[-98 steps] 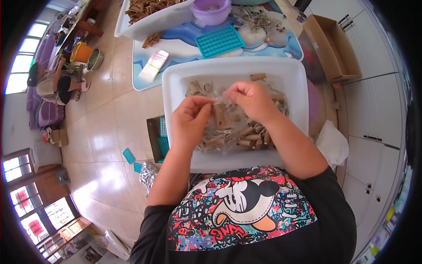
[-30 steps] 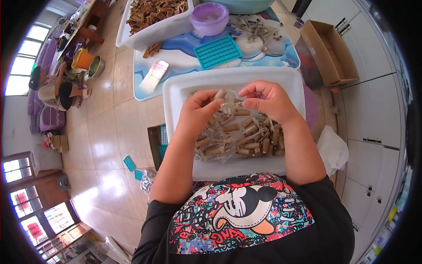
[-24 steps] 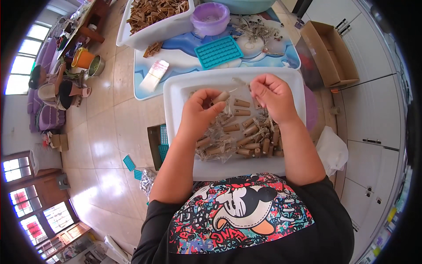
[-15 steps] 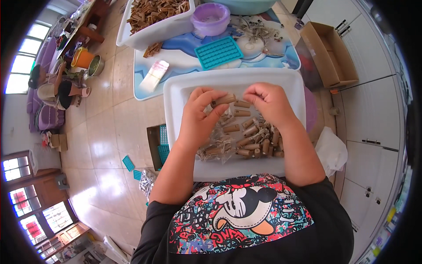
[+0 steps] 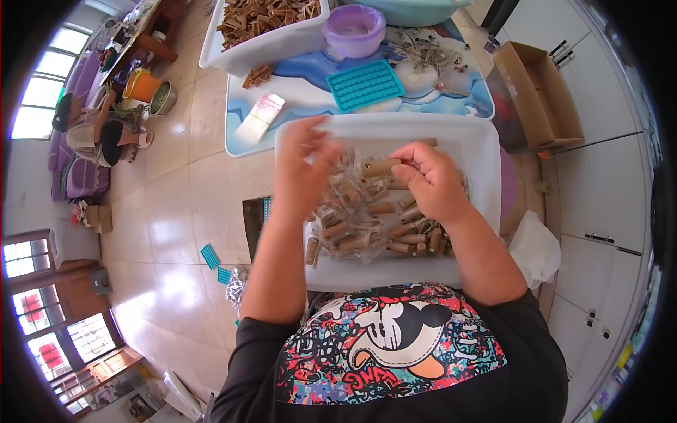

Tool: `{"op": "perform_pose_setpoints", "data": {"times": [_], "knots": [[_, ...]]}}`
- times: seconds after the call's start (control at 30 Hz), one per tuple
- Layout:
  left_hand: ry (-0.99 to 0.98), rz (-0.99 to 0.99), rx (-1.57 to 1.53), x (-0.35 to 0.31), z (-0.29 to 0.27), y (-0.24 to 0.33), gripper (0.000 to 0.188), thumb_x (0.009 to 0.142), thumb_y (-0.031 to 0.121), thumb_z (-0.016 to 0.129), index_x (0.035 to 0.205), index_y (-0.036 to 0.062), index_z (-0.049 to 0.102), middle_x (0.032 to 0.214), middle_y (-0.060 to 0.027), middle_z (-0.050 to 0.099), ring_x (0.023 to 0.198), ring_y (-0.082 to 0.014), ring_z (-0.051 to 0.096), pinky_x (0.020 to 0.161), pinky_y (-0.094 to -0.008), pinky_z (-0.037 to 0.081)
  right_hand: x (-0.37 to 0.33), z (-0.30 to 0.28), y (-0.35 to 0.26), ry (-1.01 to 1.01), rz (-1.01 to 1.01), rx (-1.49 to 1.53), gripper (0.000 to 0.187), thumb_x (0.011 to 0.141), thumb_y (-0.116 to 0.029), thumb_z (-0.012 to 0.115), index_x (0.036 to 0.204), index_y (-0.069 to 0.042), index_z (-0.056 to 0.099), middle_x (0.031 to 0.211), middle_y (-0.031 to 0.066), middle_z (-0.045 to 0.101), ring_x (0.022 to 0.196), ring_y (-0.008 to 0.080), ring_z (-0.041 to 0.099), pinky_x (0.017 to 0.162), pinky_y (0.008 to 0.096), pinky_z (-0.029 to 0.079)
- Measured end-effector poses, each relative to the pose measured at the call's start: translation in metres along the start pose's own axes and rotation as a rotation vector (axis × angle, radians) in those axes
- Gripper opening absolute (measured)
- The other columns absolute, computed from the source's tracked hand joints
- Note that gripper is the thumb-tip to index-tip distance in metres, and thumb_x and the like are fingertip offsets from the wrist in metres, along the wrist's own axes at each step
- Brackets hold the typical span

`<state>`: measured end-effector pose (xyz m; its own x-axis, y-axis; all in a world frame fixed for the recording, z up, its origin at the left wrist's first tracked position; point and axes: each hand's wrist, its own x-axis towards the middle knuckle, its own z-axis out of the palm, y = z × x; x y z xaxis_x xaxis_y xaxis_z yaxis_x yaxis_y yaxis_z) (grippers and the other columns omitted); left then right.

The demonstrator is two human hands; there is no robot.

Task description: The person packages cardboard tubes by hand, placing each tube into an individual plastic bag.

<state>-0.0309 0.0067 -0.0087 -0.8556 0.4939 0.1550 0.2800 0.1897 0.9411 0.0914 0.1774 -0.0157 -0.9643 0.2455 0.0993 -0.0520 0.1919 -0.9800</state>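
Note:
Pinched between the fingertips of my right hand (image 5: 434, 180) is a small brown cylinder (image 5: 379, 168) with a dark spot on its side. It lies level above the white plastic tub (image 5: 478, 240). Over the tub's left side, my left hand (image 5: 305, 158) is smeared by motion, so what its fingers do cannot be made out. Beneath both hands the tub holds a heap of similar brown cylinders (image 5: 402, 248), some loose and others among crinkled clear plastic bags (image 5: 349, 194). One cylinder (image 5: 312, 251) lies apart, near the tub's left wall.
Beyond the tub, a blue-patterned table (image 5: 296, 74) bears a teal molded tray (image 5: 365, 86), white packets (image 5: 261, 116), a purple basin (image 5: 354, 32) and a white bin (image 5: 264, 49) of brown pieces. An open cardboard box (image 5: 536, 92) stands right. Another person (image 5: 92, 134) sits far left.
The brown cylinder has passed from my left hand to my right. My left hand has drawn back to the left, and more bags and cylinders show in the tub.

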Motion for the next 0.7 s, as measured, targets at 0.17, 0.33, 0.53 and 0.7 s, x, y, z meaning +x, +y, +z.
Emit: {"op": "perform_pose_setpoints", "data": {"times": [0.17, 0.33, 0.53, 0.7], "knots": [[0.554, -0.122, 0.730, 0.057, -0.102, -0.070, 0.047, 0.074, 0.029, 0.066, 0.108, 0.0008, 0.053, 0.107, -0.0145, 0.050, 0.085, -0.0256, 0.056, 0.077, -0.0344, 0.045, 0.008, -0.001, -0.004, 0.136, 0.106, 0.297, 0.013, 0.085, -0.010, 0.057, 0.094, -0.001, 0.056, 0.070, -0.0005, 0.055, 0.060, 0.0048, 0.045, 0.052, 0.0188, 0.038], [0.273, -0.610, 0.948, 0.079, -0.128, -0.102, 0.060, 0.066, 0.052, 0.063, 0.090, -0.0029, 0.062, 0.087, -0.0172, 0.063, 0.084, -0.0283, 0.060, 0.076, -0.0350, 0.046, 0.012, -0.009, 0.011, 0.075, 0.299, 0.828, 0.013, 0.085, -0.016, 0.057, 0.091, -0.004, 0.057, 0.067, -0.0014, 0.051, 0.050, 0.0036, 0.036, 0.044, 0.0173, 0.026], [0.285, -0.480, 0.600, 0.071, -0.138, -0.122, 0.040, 0.074, 0.031, 0.061, 0.089, -0.0060, 0.062, 0.077, -0.0146, 0.063, 0.071, -0.0221, 0.061, 0.066, -0.0325, 0.046, 0.015, -0.016, 0.017, -0.036, 0.384, 1.084, 0.017, 0.086, -0.024, 0.056, 0.085, -0.007, 0.055, 0.064, -0.0028, 0.047, 0.045, 0.0035, 0.029, 0.042, 0.0178, 0.021], [0.242, -0.466, 0.234, 0.061, -0.140, -0.110, 0.026, 0.079, 0.014, 0.054, 0.093, -0.0061, 0.061, 0.068, -0.0114, 0.060, 0.053, -0.0151, 0.054, 0.049, -0.0268, 0.043, 0.016, -0.019, 0.023, -0.035, 0.400, 1.115, 0.017, 0.086, -0.026, 0.056, 0.084, -0.009, 0.055, 0.064, -0.0033, 0.046, 0.045, 0.0035, 0.029, 0.042, 0.0179, 0.021]]}}
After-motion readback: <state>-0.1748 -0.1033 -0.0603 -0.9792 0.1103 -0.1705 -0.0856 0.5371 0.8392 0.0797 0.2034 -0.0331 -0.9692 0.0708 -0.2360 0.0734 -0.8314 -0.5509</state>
